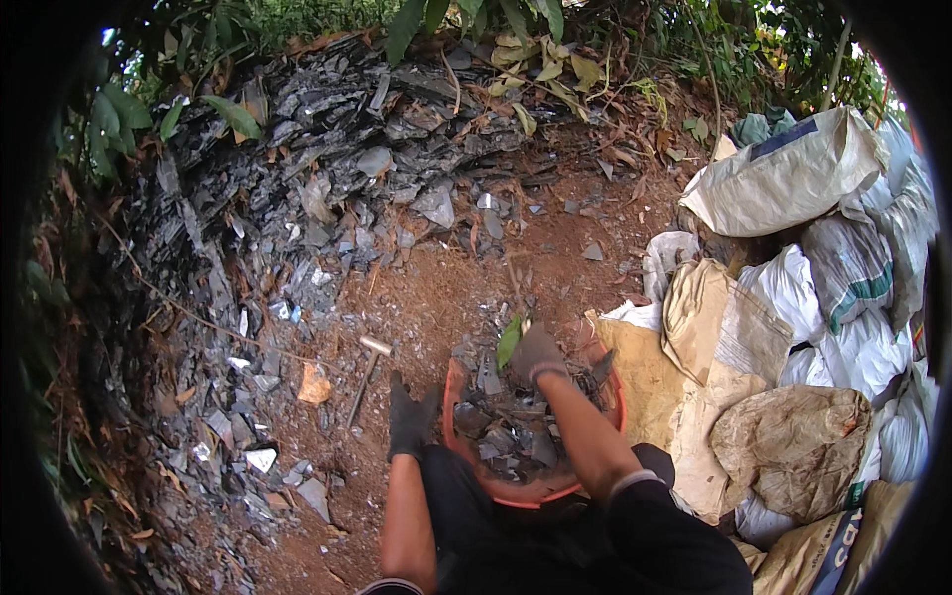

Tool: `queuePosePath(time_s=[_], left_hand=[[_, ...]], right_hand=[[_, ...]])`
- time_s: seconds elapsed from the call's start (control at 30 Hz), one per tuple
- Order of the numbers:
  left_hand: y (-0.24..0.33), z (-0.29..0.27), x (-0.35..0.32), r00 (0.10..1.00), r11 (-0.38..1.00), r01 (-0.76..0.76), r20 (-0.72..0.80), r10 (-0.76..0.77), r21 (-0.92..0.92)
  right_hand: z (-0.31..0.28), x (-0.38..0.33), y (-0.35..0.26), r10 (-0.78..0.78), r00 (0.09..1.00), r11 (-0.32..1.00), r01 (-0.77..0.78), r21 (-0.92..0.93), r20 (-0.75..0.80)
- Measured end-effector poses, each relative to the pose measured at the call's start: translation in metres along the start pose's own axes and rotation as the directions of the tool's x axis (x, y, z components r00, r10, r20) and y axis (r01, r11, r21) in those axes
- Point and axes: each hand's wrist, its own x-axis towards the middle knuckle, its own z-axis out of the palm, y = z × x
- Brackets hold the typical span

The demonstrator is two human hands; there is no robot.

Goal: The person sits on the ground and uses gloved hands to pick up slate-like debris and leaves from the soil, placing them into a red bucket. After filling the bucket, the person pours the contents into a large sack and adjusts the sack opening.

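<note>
An orange-red basin (pixel 449 409) with an open gap in its far side sits between my legs. Dark flat flakes of stone (pixel 543 448) lie inside it. My right hand (pixel 538 354), in a dark grey glove, is closed over the basin's far edge. A thin, blurred rod-like shape rises beyond it, and what the fingers hold is not clear. Beside that hand is a green leaf (pixel 509 341). My left hand (pixel 409 420), gloved too, hovers by the basin's left rim with fingers spread and nothing in them. A hammer (pixel 365 381) lies on the soil just left of it.
A large heap of dark, shiny stone slabs (pixel 327 129) curves along the far and left sides. Stuffed white sacks (pixel 793 174) pile up on the right, with flattened tan sacks (pixel 645 382) beside the basin. An orange-tan stone (pixel 314 384) rests near the hammer. Leafy branches overhang the far edge.
</note>
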Motion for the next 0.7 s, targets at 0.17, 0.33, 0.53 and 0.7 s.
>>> queuePosePath(time_s=[0.17, 0.33, 0.53, 0.7], left_hand=[[0.009, 0.028, 0.006, 0.999, 0.972, 0.050, 0.013, -0.048, -0.230], [-0.027, 0.066, 0.004, 0.999, 0.976, 0.031, 0.048, -0.022, -0.214], [-0.029, 0.061, 0.005, 0.996, 0.987, 0.085, 0.012, -0.084, -0.136], [-0.016, 0.051, 0.002, 0.984, 0.949, 0.175, 0.023, -0.175, -0.262]], right_hand=[[0.027, -0.134, 0.010, 0.025, 0.986, 0.999, -0.029, 0.020, 0.165], [-0.023, -0.223, 0.010, -0.230, 0.970, 0.972, 0.233, -0.040, 0.072], [-0.116, -0.289, 0.003, 0.228, 0.902, 0.973, -0.224, -0.052, 0.366], [-0.100, -0.164, -0.007, 0.038, 0.999, 0.988, -0.034, 0.148, -0.023]])
